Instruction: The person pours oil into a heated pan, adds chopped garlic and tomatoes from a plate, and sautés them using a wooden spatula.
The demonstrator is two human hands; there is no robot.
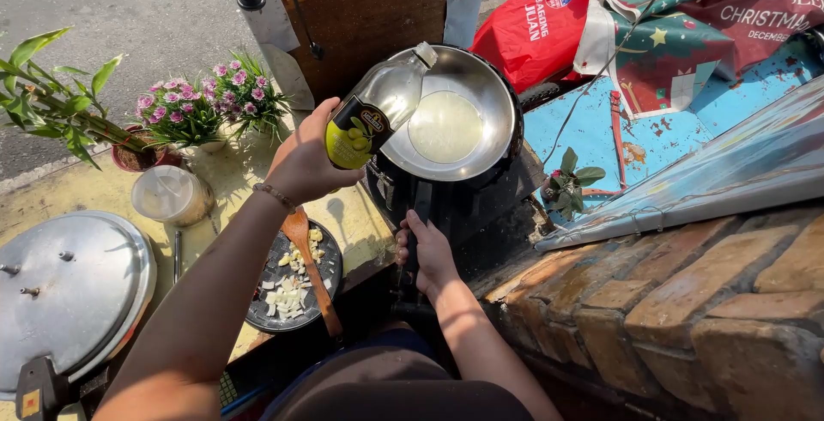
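Note:
My left hand (305,159) grips a clear oil bottle (378,108) with a yellow-green label, tipped neck-first over a steel frying pan (498,103). A pale pool of oil (445,127) lies in the pan's bottom. The pan sits on a black stove (446,202). My right hand (427,254) is closed on the pan's black handle (420,206), which points toward me. Just left of my arm, a dark plate (324,288) carries chopped pale pieces and a wooden spoon (309,266).
A large metal lid (69,288) lies at the lower left, with a plastic jar (170,195) behind it. Pots of pink flowers (202,103) and a green plant (51,99) stand at the back left. A brick wall (687,309) runs on the right. Red bags (549,18) lie behind.

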